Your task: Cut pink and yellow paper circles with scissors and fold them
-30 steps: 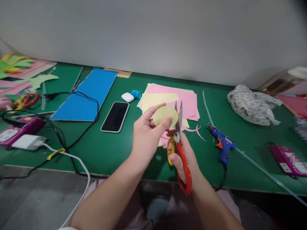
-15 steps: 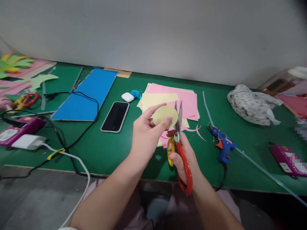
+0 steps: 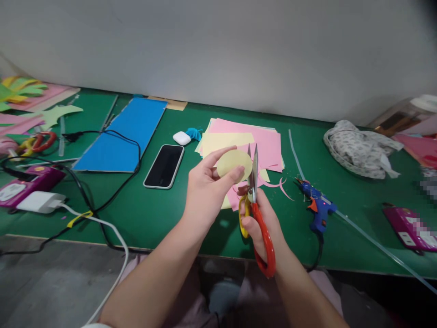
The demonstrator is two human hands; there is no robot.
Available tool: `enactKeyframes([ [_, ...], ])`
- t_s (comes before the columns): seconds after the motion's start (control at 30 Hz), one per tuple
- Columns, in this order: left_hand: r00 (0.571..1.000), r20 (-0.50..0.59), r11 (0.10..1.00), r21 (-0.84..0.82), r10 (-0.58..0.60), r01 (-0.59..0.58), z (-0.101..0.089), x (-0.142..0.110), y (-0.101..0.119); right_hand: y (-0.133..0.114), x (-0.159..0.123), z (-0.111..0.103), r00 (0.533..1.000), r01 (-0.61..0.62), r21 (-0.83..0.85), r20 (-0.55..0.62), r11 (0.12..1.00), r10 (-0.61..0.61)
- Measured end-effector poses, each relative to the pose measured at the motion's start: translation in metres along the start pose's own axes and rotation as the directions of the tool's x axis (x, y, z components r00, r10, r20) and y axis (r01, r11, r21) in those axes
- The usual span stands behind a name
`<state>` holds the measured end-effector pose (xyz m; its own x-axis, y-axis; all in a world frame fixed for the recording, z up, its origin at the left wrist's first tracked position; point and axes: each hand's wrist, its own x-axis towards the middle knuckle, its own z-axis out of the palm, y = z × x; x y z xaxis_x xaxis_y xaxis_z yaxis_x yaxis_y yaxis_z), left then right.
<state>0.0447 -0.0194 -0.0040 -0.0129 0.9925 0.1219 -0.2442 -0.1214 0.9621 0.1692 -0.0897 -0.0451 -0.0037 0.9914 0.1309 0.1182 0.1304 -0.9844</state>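
A rounded piece of pale yellow paper (image 3: 232, 165) is pinched between the thumb and fingers of my left hand (image 3: 208, 187). My right hand (image 3: 264, 218) grips scissors (image 3: 262, 234) with one red and one yellow handle. Their blades point away from me, slightly parted, right at the paper's right edge. Beneath and behind the hands lies a stack of pink and yellow paper sheets (image 3: 262, 132). Curled pink paper scraps (image 3: 286, 189) lie just right of the scissors.
On the left are a phone (image 3: 164, 166), a white earphone case (image 3: 181, 138), a blue board (image 3: 126, 136), cables and a purple power strip (image 3: 30, 184). To the right lie a blue glue gun (image 3: 317, 205), a patterned cloth (image 3: 357, 150) and another purple power strip (image 3: 409, 228).
Both hands have barely moved, with the paper shifting very slightly left. The scissor blades remain slightly parted at the paper's edge.
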Motion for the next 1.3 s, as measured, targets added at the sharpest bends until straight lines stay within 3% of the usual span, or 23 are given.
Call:
enactKeyframes([
  [1.3,0.999,0.051,0.997,0.081,-0.014,0.010,-0.0097,0.0065,0.0065,-0.0007,-0.0009,-0.0041,0.999,-0.030,-0.012,0.028,0.999,0.031],
])
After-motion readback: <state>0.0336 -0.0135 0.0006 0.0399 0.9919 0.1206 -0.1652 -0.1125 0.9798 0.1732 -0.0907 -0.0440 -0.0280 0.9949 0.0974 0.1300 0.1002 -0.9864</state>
